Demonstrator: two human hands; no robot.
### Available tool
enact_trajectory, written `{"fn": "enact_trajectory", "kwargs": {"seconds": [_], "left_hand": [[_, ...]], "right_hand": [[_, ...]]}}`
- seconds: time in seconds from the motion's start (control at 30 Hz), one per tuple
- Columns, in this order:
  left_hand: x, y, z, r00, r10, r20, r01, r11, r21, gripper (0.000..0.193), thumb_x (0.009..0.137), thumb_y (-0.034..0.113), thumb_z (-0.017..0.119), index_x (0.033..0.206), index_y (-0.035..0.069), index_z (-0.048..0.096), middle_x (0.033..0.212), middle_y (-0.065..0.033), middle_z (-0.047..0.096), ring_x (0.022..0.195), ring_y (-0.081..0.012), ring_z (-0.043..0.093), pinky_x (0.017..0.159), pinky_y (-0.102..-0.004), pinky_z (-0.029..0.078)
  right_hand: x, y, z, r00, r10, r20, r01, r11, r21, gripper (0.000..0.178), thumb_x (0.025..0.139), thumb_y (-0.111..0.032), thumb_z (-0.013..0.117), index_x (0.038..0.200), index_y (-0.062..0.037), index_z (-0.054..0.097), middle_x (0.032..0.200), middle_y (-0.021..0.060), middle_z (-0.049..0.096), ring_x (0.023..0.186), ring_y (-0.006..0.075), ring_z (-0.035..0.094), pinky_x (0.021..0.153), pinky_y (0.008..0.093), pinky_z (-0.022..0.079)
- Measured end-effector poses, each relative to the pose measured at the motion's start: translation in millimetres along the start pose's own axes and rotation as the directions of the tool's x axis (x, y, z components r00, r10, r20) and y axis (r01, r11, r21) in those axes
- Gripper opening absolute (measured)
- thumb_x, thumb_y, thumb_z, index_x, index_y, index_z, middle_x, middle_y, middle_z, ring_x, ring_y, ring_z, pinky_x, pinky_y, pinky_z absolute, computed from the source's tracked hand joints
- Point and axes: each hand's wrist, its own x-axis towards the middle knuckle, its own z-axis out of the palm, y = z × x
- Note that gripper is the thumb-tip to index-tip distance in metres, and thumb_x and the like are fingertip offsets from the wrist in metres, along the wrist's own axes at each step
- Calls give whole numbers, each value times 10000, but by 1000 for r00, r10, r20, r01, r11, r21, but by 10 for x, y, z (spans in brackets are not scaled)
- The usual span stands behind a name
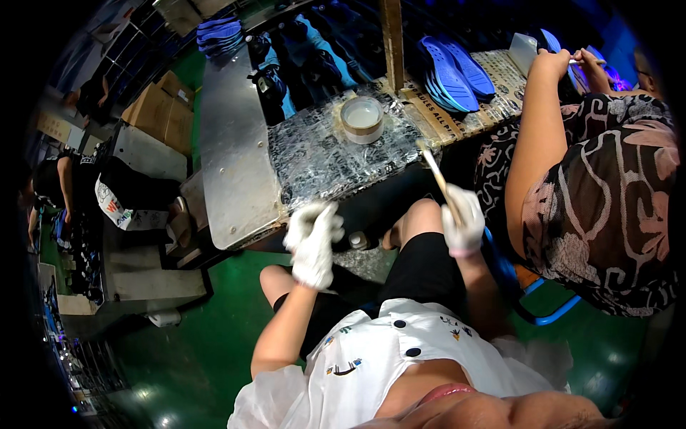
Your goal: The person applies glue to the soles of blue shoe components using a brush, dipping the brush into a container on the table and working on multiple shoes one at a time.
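White knitted gloves cover both of my hands. My right hand (463,222) is closed round the wooden handle of a brush (437,175), its bristle end pointing up and left over the table's front edge. My left hand (312,242) is held at the near table edge with fingers curled in; whether anything is inside them is hidden. Past the hands, a round tub (362,132) with whitish contents stands on a worktop (314,168) wrapped in creased plastic film. Several blue slotted shoe soles (454,75) lie stacked to the right of the tub, beyond my reach of the brush tip.
A wooden post (391,46) rises behind the tub. Dark and light-blue shoe parts (307,61) fill the far side. More blue soles (219,36) are piled at the far left of the metal tabletop (239,150). A co-worker (593,186) sits close on my right, on a blue-framed stool (547,307).
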Motion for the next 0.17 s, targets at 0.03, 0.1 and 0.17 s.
{"fn": "enact_trajectory", "kwargs": {"seconds": [0.03,0.1,0.17], "left_hand": [[-97,-96,-208,999,-27,-36,26,999,-34,158,893,120,663,981,29,568,820,-83,650,652,-113,609,555,-231,509],[-329,-271,-629,989,-68,-130,63,997,-39,159,897,116,654,998,36,562,829,-91,662,640,-112,613,546,-221,515],[-379,-650,-1193,983,-146,-108,153,987,56,179,898,142,650,1016,43,557,874,-105,670,664,-131,653,562,-244,559]], "right_hand": [[145,89,90,999,-36,3,36,999,-33,354,737,-23,684,1089,-39,640,1031,145,654,881,325,622,780,377,518],[426,177,322,993,-116,35,119,988,-95,370,743,-49,704,1108,-57,642,1058,135,654,916,317,619,800,383,515],[646,248,522,982,-131,135,153,975,-163,369,770,-76,708,1133,-85,646,1119,141,645,993,310,611,845,376,506]]}}
